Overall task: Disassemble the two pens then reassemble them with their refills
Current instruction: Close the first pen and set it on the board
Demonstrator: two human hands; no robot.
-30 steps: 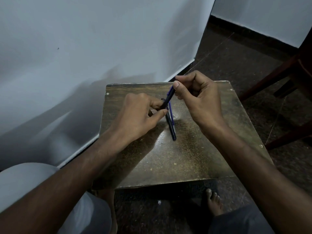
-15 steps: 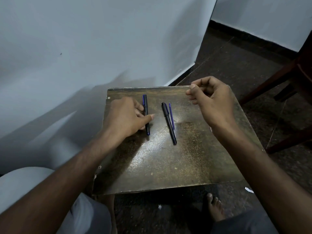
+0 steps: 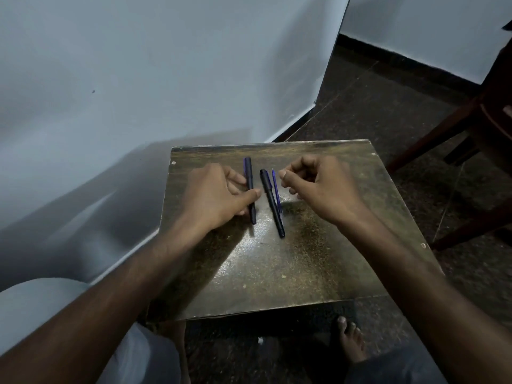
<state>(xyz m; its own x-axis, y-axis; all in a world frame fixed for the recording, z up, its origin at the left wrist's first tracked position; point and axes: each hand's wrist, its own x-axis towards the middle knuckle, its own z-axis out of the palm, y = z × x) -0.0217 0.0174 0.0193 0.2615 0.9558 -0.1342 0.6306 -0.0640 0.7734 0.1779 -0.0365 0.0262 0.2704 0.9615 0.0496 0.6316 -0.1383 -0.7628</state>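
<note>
1. Pale blue-grey walls (image 3: 138,79) meet a dark speckled stone floor (image 3: 388,106) around me, and a small square wooden stool top, worn and glossy brown (image 3: 277,273), sits between my knees.
2. To my right stands a dark reddish wooden chair (image 3: 457,128); only its legs and seat edge show.
3. My left hand (image 3: 213,198) rests on the stool's left half, fingers curled, thumb stretched toward a slim black pen barrel (image 3: 250,187).
4. My thumb tip touches that barrel about midway along it, and my fingertips lie against its left side, so I am pinching it lightly where it lies on the wood.
5. A thin blue refill (image 3: 245,169) shows along the far end of that barrel, on its left side, pressed close to it.
6. Just to the right lies a second black pen barrel (image 3: 273,203), tilted slightly, its near end closer to me and further right; nothing touches it.
7. A second thin blue refill (image 3: 276,188) lies alongside that barrel's right side, close against it.
8. My right hand (image 3: 318,189) hovers over the stool's right half, fingers curled inward, thumb and forefinger tips drawn together near the second refill's far end.
9. Whether anything sits between those fingertips I cannot tell.
10. My bare foot (image 3: 350,342) rests on the floor under the stool's near edge.
</note>
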